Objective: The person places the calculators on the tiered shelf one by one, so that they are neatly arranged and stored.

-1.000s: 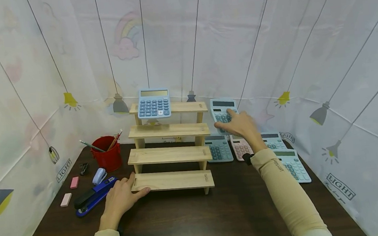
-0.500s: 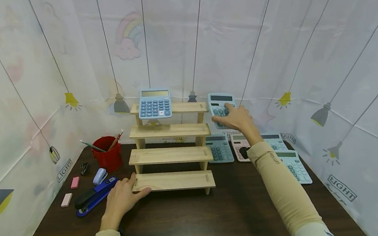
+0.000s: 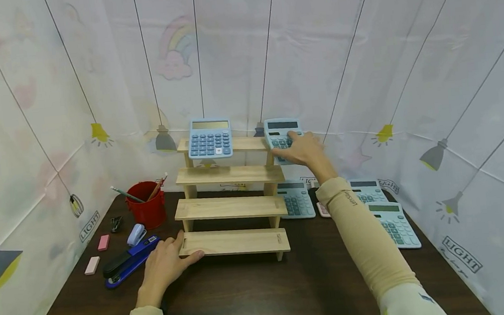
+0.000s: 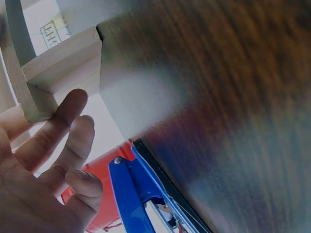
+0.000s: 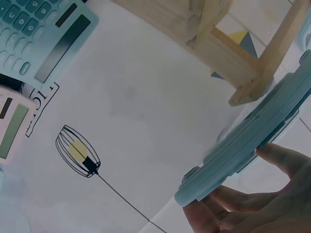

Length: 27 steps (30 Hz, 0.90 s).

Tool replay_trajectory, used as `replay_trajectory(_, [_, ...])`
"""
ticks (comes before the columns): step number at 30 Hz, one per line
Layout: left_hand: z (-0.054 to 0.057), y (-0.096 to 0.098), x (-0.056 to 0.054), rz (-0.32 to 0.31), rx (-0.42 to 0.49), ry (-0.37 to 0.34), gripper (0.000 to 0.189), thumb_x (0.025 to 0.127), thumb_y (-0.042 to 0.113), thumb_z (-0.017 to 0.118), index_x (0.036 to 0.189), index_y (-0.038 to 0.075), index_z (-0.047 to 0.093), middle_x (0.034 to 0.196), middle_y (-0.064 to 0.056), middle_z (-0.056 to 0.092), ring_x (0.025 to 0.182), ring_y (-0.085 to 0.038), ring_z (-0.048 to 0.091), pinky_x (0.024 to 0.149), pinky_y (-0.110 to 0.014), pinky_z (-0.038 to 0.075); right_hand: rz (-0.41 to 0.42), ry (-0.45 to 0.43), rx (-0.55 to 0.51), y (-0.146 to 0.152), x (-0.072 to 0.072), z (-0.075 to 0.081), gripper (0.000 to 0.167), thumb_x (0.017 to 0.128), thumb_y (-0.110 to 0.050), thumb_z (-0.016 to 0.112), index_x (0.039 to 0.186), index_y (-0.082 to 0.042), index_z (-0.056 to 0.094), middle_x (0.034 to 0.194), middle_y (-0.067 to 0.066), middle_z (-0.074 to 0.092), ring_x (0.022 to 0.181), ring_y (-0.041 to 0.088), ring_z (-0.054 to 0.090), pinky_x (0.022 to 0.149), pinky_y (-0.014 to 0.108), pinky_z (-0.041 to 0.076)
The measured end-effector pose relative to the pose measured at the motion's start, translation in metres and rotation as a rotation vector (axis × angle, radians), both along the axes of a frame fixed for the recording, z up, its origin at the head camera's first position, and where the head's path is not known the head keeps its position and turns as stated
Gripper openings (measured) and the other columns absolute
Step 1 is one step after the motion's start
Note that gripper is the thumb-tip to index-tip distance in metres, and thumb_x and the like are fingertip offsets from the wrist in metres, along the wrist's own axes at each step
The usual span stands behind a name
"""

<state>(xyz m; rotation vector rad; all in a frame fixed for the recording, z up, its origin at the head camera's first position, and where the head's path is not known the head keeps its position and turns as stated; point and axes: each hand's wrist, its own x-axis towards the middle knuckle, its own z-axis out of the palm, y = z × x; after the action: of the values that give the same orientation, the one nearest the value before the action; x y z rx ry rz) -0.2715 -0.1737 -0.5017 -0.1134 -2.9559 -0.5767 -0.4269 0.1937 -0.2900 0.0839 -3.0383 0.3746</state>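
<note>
One tilted calculator (image 3: 279, 136) is pinched by the right hand (image 3: 304, 153), top right of the shelf (image 3: 231, 207); bottom left, the left hand (image 3: 166, 266) is spread.

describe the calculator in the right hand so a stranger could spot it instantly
Find the four-tier pale wooden rack. In the head view, a rectangular light teal calculator with a dark screen overlaps its top tier's right end. Unlike the other calculators, it is held, by the person's right hand.

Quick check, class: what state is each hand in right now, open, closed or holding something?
Left hand: open, touching the left end of the bottom wooden shelf.
Right hand: holding a pale blue calculator.
</note>
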Motion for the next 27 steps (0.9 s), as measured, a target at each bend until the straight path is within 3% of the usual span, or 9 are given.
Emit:
replay_trajectory(4, [0.000,-0.001,0.000,0.003,0.004,-0.003,0.098,0.082,0.077,0.060,0.149,0.006,0.048,0.122,-0.020,0.066,0.100,-0.035,0.061,0.081,-0.051,0.052,0.001,-0.006,0.021,-0.010,-0.006,-0.001,0.098,0.086,-0.076,0.050,0.161,-0.019,0.025,0.159,0.038,0.022,0.145,0.063,0.019,0.110,0.080,0.020])
replay_trajectory(12, [0.000,-0.001,0.000,0.005,0.004,-0.001,0.098,0.081,0.077,0.061,0.148,0.006,0.049,0.122,-0.020,0.067,0.099,-0.033,0.061,0.081,-0.051,0.052,-0.004,0.056,0.055,-0.022,-0.012,-0.006,0.102,0.081,-0.083,0.049,0.159,-0.019,0.032,0.154,0.036,0.031,0.141,0.058,0.031,0.109,0.073,0.030])
replay_trajectory(16, [0.000,-0.001,-0.001,0.002,0.006,-0.008,0.098,0.082,0.077,0.060,0.148,0.006,0.048,0.123,-0.020,0.066,0.099,-0.034,0.061,0.082,-0.051,0.053,0.015,0.078,0.045,-0.025,-0.012,-0.008,0.104,0.080,-0.086,0.048,0.158,-0.019,0.033,0.155,0.036,0.029,0.142,0.056,0.030,0.112,0.070,0.028])
replay_trajectory(21, [0.001,-0.001,0.000,0.003,0.002,-0.011,0.099,0.082,0.078,0.060,0.149,0.006,0.048,0.124,-0.020,0.066,0.101,-0.034,0.061,0.083,-0.052,0.053,0.055,0.072,0.000,-0.028,-0.012,-0.012,0.106,0.079,-0.087,0.048,0.160,-0.021,0.030,0.159,0.038,0.017,0.147,0.055,0.021,0.118,0.068,0.022])
replay_trajectory(27, [0.001,0.000,0.000,0.003,0.000,0.000,0.098,0.082,0.077,0.060,0.149,0.006,0.048,0.123,-0.019,0.067,0.100,-0.034,0.061,0.081,-0.050,0.053,0.085,0.005,-0.119,-0.028,-0.013,-0.015,0.114,0.073,-0.087,0.058,0.162,-0.024,0.023,0.164,0.032,-0.013,0.155,0.051,-0.005,0.117,0.072,0.019])
